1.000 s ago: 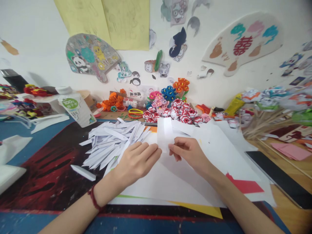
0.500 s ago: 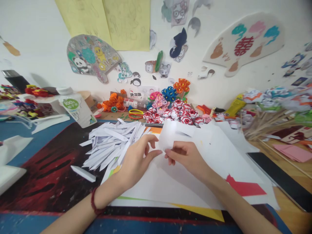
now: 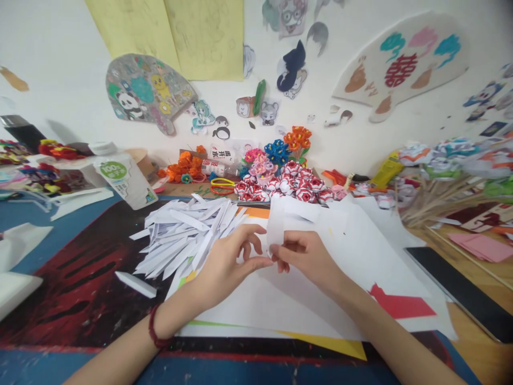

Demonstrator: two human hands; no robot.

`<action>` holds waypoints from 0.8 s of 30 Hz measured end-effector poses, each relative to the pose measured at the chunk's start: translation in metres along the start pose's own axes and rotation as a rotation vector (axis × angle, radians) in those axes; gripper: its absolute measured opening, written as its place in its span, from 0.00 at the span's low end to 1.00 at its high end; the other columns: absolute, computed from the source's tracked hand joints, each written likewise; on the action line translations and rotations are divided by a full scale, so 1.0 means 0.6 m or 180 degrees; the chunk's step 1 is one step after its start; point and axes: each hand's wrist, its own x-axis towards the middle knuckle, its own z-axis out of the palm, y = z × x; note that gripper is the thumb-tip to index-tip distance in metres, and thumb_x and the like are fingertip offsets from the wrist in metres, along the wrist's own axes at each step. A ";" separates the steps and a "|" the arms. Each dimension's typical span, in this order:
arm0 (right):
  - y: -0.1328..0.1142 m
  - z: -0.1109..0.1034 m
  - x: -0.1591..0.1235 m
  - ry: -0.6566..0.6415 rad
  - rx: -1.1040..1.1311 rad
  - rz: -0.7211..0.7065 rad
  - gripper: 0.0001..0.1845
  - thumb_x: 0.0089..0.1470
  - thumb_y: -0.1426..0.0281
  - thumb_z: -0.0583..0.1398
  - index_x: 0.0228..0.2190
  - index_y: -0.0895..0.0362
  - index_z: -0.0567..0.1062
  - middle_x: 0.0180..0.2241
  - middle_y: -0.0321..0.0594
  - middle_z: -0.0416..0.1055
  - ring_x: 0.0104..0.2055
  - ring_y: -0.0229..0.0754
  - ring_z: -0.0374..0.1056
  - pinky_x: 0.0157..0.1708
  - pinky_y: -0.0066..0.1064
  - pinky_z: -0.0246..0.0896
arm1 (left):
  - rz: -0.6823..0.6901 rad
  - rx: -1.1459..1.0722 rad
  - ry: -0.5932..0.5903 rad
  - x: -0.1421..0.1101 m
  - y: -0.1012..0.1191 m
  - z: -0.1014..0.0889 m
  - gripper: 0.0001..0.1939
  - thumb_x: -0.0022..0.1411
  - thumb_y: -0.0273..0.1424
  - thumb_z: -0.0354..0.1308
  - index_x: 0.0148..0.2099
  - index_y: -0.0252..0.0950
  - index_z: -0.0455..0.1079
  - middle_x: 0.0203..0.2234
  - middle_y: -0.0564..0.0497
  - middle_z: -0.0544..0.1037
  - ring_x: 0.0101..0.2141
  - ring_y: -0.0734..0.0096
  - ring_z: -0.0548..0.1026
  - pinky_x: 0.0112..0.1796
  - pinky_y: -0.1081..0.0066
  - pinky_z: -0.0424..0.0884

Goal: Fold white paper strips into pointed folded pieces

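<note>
A small piece of white paper [image 3: 276, 222] stands upright over the sheets, narrow and slightly curved. My right hand [image 3: 308, 256] pinches its lower end between thumb and fingers. Just to the left is my left hand [image 3: 230, 259], its fingers curled and apart from the thumb. The left thumb tip reaches the paper's bottom edge, close to the right fingertips. Beneath both hands lie large white sheets [image 3: 248, 310], with coloured paper showing at their edges. Beyond my left hand is a pile of folded white paper strips [image 3: 172, 235], and one loose strip [image 3: 135, 284] lies nearer me.
Red-and-white paper flowers [image 3: 296, 184] line the back by the wall. A white bottle [image 3: 128, 179] stands at back left. On the right are a black phone [image 3: 460, 291], pink paper [image 3: 479, 246] and a red paper scrap [image 3: 403, 305].
The piece of white paper has turned and now looks narrower and more upright. My left thumb has shifted slightly right and down along its lower edge. The right hand keeps its pinch.
</note>
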 end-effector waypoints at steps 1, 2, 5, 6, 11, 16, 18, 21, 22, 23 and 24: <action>0.001 0.000 0.000 -0.0009 -0.0028 -0.0015 0.17 0.51 0.59 0.62 0.21 0.59 0.72 0.18 0.35 0.69 0.20 0.34 0.65 0.23 0.27 0.61 | -0.0008 0.0031 0.0033 -0.001 0.000 0.001 0.19 0.60 0.39 0.59 0.50 0.41 0.59 0.31 0.56 0.73 0.26 0.77 0.66 0.31 0.75 0.63; 0.002 0.001 -0.001 -0.0005 -0.0062 -0.0033 0.17 0.51 0.59 0.62 0.21 0.59 0.72 0.17 0.35 0.69 0.20 0.34 0.65 0.23 0.27 0.61 | -0.0015 0.0056 0.0059 -0.001 -0.001 0.003 0.19 0.60 0.39 0.59 0.50 0.41 0.59 0.30 0.56 0.73 0.26 0.77 0.66 0.30 0.75 0.63; 0.003 0.003 -0.002 0.0064 -0.0154 -0.0089 0.16 0.51 0.61 0.62 0.20 0.59 0.71 0.17 0.35 0.68 0.20 0.34 0.65 0.23 0.27 0.60 | -0.0021 0.0135 0.0086 -0.003 -0.001 0.007 0.19 0.59 0.40 0.59 0.49 0.41 0.59 0.30 0.56 0.73 0.25 0.77 0.67 0.30 0.74 0.63; 0.003 0.003 -0.002 0.0092 -0.0166 -0.0094 0.16 0.52 0.61 0.62 0.20 0.59 0.71 0.17 0.35 0.68 0.20 0.34 0.65 0.23 0.26 0.60 | -0.0020 0.0168 0.0086 -0.004 0.000 0.007 0.19 0.59 0.40 0.59 0.49 0.40 0.59 0.29 0.56 0.73 0.25 0.77 0.68 0.30 0.74 0.63; 0.004 0.004 -0.003 0.0099 -0.0245 -0.0125 0.13 0.52 0.62 0.62 0.23 0.59 0.73 0.17 0.35 0.68 0.20 0.34 0.65 0.22 0.26 0.60 | -0.0014 0.0398 0.0239 -0.006 0.005 0.008 0.15 0.60 0.40 0.59 0.45 0.38 0.63 0.26 0.57 0.72 0.24 0.78 0.68 0.28 0.75 0.63; 0.006 0.004 -0.003 0.0142 -0.0263 -0.0241 0.12 0.53 0.64 0.61 0.24 0.59 0.74 0.19 0.36 0.70 0.22 0.35 0.67 0.24 0.26 0.62 | -0.0107 0.0243 0.0352 -0.001 0.011 0.007 0.11 0.62 0.37 0.56 0.32 0.35 0.67 0.19 0.57 0.68 0.21 0.79 0.63 0.25 0.77 0.59; 0.007 0.004 -0.003 0.0154 -0.0200 -0.0231 0.11 0.52 0.64 0.62 0.25 0.59 0.74 0.19 0.36 0.71 0.22 0.36 0.67 0.24 0.27 0.63 | -0.0244 0.0028 0.0356 0.002 0.011 0.007 0.14 0.62 0.38 0.55 0.29 0.35 0.67 0.18 0.56 0.67 0.22 0.79 0.63 0.25 0.77 0.59; 0.010 0.006 -0.003 0.0141 -0.0079 -0.0177 0.10 0.51 0.64 0.63 0.26 0.59 0.75 0.20 0.36 0.72 0.22 0.36 0.68 0.25 0.27 0.64 | -0.0550 -0.0390 0.0325 0.004 0.009 0.008 0.14 0.61 0.39 0.56 0.29 0.34 0.68 0.19 0.54 0.71 0.22 0.78 0.66 0.26 0.77 0.62; 0.011 0.006 -0.003 0.0117 -0.0053 -0.0162 0.10 0.51 0.64 0.63 0.27 0.59 0.75 0.20 0.36 0.72 0.22 0.36 0.68 0.25 0.27 0.64 | -0.0667 -0.0537 0.0300 0.004 0.009 0.008 0.15 0.61 0.40 0.57 0.29 0.34 0.68 0.19 0.54 0.72 0.21 0.78 0.66 0.25 0.77 0.62; 0.012 0.007 -0.003 0.0086 -0.0042 -0.0154 0.09 0.50 0.65 0.63 0.27 0.59 0.75 0.20 0.36 0.72 0.22 0.36 0.68 0.24 0.27 0.64 | -0.0769 -0.0676 0.0269 0.005 0.008 0.009 0.15 0.60 0.40 0.58 0.28 0.34 0.67 0.18 0.54 0.72 0.21 0.78 0.67 0.24 0.77 0.62; 0.012 0.007 -0.003 0.0056 -0.0049 -0.0154 0.09 0.50 0.65 0.63 0.27 0.59 0.75 0.20 0.36 0.72 0.22 0.36 0.68 0.24 0.27 0.64 | -0.0849 -0.0799 0.0235 0.005 0.008 0.008 0.16 0.59 0.41 0.59 0.27 0.34 0.67 0.18 0.54 0.72 0.20 0.78 0.67 0.23 0.78 0.62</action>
